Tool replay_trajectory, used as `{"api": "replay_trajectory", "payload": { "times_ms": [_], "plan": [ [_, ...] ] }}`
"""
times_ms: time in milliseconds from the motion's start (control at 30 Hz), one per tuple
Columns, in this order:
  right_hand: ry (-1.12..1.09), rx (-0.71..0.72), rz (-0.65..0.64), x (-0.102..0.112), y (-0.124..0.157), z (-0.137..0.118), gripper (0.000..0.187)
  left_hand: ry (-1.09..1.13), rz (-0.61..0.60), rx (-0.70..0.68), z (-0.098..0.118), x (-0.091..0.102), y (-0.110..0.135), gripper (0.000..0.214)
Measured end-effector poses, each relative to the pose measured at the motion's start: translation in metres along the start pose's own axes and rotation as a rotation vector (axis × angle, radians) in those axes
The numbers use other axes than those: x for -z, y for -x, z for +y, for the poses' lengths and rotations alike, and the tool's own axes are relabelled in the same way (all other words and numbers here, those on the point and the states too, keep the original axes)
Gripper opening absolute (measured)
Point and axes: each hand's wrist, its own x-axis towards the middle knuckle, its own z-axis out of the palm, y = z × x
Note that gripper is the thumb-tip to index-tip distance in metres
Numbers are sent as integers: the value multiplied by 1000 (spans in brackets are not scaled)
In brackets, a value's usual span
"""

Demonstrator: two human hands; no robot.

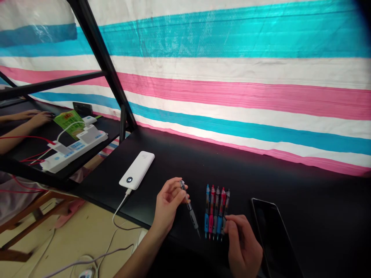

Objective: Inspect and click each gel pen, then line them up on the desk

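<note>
Striped plastic sheeting in white, teal and pink is hanging along the far side, with a black counter running right up to it. So the left hand is holding a gray-gripped pen at a slant, fingers and thumb pinching its far end while the tip is pointing toward the near right. Just right of that, five more pens are lying side by side in a row: blue, pink, gray, a red one with a blue grip, then another gray. Meanwhile the right hand is sitting at the row's near right corner, thumb and forefinger meeting right by that last gray grip; honestly can't tell if they're clasping it or just touching. A dark phone is lying just right of that hand, and a white power bank is sitting over on the left with a white cable plugged into its near end. Farther left, past a black metal frame, somebody else's hands are resting on another counter near a green packet and a white power strip.
</note>
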Motion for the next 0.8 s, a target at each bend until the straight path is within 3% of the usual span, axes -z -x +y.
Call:
{"api": "replay_trajectory", "payload": {
  "times_ms": [200,533,800],
  "plan": [
    [1,8,-3,1,0,2,16,-23,-35,-16,6,6,-5,48],
    [6,-4,0,2,-1,2,17,-105,-5,-95,26,27,-22,38],
    [2,-44,2,1,0,0,17,-254,-114,-82,33,35,-35,36]
  ]
}}
